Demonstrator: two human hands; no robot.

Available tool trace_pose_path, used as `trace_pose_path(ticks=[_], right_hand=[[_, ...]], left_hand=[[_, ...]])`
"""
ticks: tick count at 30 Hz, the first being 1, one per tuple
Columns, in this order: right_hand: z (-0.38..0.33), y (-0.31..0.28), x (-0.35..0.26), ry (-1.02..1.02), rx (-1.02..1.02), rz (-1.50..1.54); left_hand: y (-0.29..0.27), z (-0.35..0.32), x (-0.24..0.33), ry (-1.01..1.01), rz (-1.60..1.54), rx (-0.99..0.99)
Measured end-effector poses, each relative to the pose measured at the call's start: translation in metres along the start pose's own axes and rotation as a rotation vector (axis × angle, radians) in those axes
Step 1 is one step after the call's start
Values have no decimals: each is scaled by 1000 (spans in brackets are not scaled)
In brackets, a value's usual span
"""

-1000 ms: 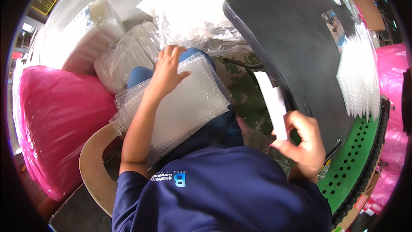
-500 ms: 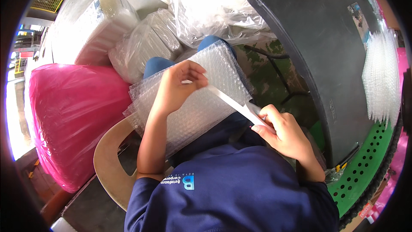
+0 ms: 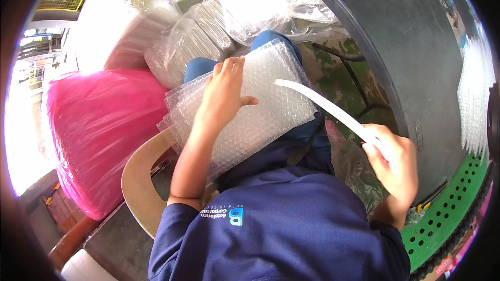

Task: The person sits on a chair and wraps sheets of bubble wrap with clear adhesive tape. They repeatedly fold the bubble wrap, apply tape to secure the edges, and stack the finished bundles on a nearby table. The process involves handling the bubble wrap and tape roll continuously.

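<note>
A stack of see-through bubble wrap sheets [image 3: 271, 86] lies tilted across my lap, its sheets slightly fanned at the left edge. My left hand [image 3: 224, 91] rests on the upper left of the stack, thumb apart from the other fingers, holding nothing. Off to the right of the stack, my right hand [image 3: 393, 158] pinches one end of a long white strip [image 3: 325, 105] between thumb and fingers. The strip curves up and left in the air, and its free end hangs over the top sheet. What the strip is made of, I cannot tell.
A big pink plastic-wrapped bundle [image 3: 104, 135] stands at my left, beside the tan chair arm [image 3: 136, 187]. Ahead are see-through bags of packed material [image 3: 190, 41]. On my right, a dark tabletop [image 3: 375, 31] carries piled bubble wrap [image 3: 475, 93], near a green perforated panel [image 3: 442, 218].
My right hand has moved right with the strip, whose far end is now free. My left hand has opened and lowered onto the bubble wrap.
</note>
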State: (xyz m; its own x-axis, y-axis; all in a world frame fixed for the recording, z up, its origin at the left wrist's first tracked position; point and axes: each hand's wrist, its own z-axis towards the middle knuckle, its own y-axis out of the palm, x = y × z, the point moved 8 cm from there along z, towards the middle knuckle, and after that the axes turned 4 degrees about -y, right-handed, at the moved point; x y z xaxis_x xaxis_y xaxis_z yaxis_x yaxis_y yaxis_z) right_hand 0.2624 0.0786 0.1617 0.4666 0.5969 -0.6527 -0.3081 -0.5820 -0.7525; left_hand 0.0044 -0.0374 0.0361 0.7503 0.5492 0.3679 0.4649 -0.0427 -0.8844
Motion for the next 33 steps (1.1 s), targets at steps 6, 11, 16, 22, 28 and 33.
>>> trace_pose_path(ticks=[6, 11, 16, 22, 28, 33], right_hand=[[-13, -38, 12, -1, 94, 34], [-16, -42, 11, -76, 141, 50], [-11, -33, 16, -70, 126, 74], [-3, -35, 7, -122, 169, 71], [-3, -35, 14, -65, 122, 42], [-3, -32, 16, -74, 143, -13]], left_hand=[[-19, -2, -5, -70, -90, 97], [-159, -34, -73, -295, -809, 351], [-152, -75, -108, -314, -1398, 975], [3, -107, -106, -453, -900, 1014], [-31, -130, -22, -69, 356, 1329], [-63, 1, 29, -12, 289, 430]])
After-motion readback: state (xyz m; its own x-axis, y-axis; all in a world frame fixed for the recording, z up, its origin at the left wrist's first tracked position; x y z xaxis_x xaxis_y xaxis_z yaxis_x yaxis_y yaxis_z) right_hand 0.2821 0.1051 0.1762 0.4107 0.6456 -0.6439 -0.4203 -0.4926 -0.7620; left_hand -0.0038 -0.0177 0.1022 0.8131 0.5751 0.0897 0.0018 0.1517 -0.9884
